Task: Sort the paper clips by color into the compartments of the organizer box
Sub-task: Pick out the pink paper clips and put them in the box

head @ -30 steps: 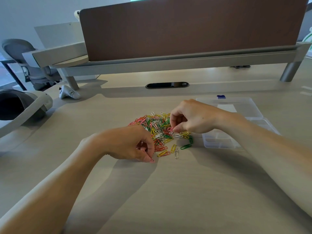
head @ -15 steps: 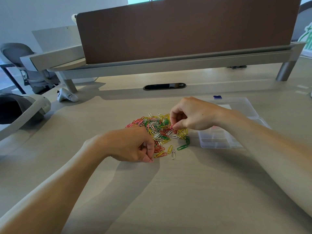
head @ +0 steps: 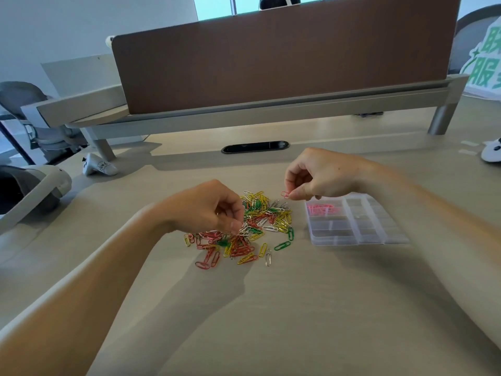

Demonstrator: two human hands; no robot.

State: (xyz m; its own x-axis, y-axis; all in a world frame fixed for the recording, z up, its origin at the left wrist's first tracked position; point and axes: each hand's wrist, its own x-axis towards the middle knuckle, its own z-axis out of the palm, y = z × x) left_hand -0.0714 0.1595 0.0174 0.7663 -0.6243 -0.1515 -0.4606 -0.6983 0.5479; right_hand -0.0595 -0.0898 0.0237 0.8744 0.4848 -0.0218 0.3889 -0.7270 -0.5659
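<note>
A loose pile of paper clips point(head: 254, 226) in red, yellow, green and white lies on the desk. To its right stands a clear organizer box point(head: 352, 221) with several compartments; its far left compartment holds pink clips point(head: 322, 208). My right hand point(head: 317, 175) hovers above the desk between pile and box, pinching one red paper clip point(head: 285, 194) at the fingertips. My left hand point(head: 208, 207) sits over the left part of the pile with fingers curled, its fingertips down among the clips; whether it holds one is hidden.
A brown divider panel point(head: 284, 50) on a grey frame crosses the back of the desk, with a black cable slot point(head: 254, 147) in front. A headset point(head: 29, 191) and a white controller point(head: 99, 166) lie at the left. Another white object point(head: 492, 153) sits far right.
My right hand lifted off the pile with a red clip and moved right toward the box. My left hand moved up from the pile's near edge onto its left part.
</note>
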